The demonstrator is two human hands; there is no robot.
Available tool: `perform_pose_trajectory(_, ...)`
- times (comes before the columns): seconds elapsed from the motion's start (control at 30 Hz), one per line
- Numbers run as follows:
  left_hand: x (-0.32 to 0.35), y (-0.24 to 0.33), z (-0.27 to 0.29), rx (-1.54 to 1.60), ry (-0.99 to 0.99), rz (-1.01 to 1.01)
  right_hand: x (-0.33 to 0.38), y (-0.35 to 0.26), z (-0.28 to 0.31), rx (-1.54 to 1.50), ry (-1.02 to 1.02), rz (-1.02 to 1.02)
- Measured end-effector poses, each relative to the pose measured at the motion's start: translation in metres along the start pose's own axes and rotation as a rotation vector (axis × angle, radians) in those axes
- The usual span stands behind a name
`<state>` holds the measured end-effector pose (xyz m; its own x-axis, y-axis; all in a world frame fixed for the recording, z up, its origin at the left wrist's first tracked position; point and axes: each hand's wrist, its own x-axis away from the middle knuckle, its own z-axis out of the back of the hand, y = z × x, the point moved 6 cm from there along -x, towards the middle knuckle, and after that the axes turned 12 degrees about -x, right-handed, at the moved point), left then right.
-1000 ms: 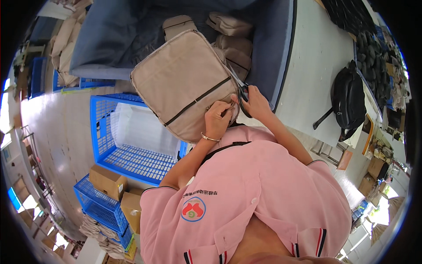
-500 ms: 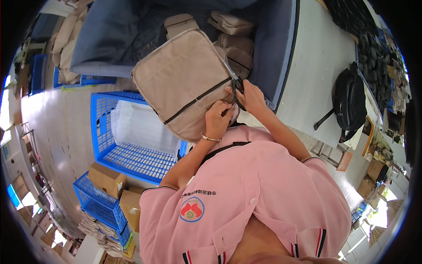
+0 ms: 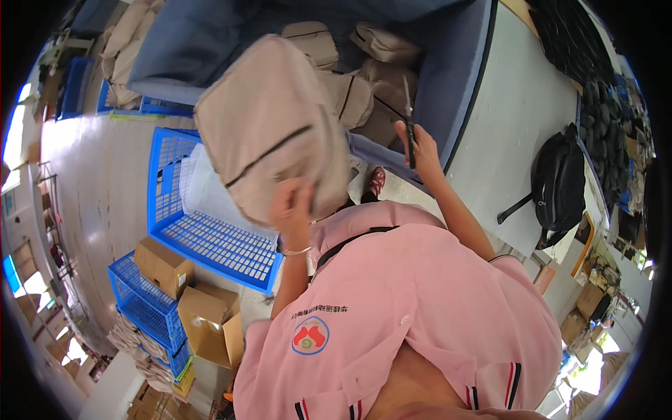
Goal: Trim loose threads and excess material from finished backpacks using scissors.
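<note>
A beige backpack (image 3: 255,119) with a dark zip line across it hangs tilted in front of me, a little blurred by motion. My left hand (image 3: 292,206) is closed on its lower part; the fingertips are smeared. Off to the right and apart from the bag, my right hand (image 3: 425,152) grips scissors (image 3: 411,133) by their black handles. Their blades point away from me, over the near edge of a large blue fabric-lined bin (image 3: 448,77). Several beige bags (image 3: 350,98) lie inside that bin.
Left of me stands a blue plastic crate (image 3: 210,248) with white sheets (image 3: 203,185) in it. Cardboard boxes (image 3: 210,325) and smaller blue crates (image 3: 143,294) are below it. To the right, a black backpack (image 3: 558,175) lies on a pale table (image 3: 483,154).
My left hand has swung the backpack leftward, away from my right hand. The scissors have come away from the bag's edge and moved right, blades now upward in view.
</note>
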<state>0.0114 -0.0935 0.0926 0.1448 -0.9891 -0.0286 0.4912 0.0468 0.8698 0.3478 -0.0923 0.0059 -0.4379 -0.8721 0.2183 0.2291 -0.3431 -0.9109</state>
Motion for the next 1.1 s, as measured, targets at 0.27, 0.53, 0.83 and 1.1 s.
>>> perform_pose_trajectory(0.27, -0.011, -0.064, 0.290, -0.113, 0.974, 0.207, -0.007, 0.063, 0.039, 0.150, -0.043, -0.246)
perform_pose_trajectory(0.53, -0.084, -0.176, 0.313, -0.714, 0.892, 0.300, -0.057, 0.096, 0.008, -0.044, -0.004, -0.407)
perform_pose_trajectory(0.83, -0.106, -0.415, 0.187, -0.488, 0.343, 0.591, -0.204, 0.254, -0.125, -0.033, 0.057, -0.502)
perform_pose_trajectory(1.1, -0.042, -0.442, 0.029, -0.122, -0.106, 1.082, -0.299, 0.375, -0.144, 0.449, 0.312, -0.548)
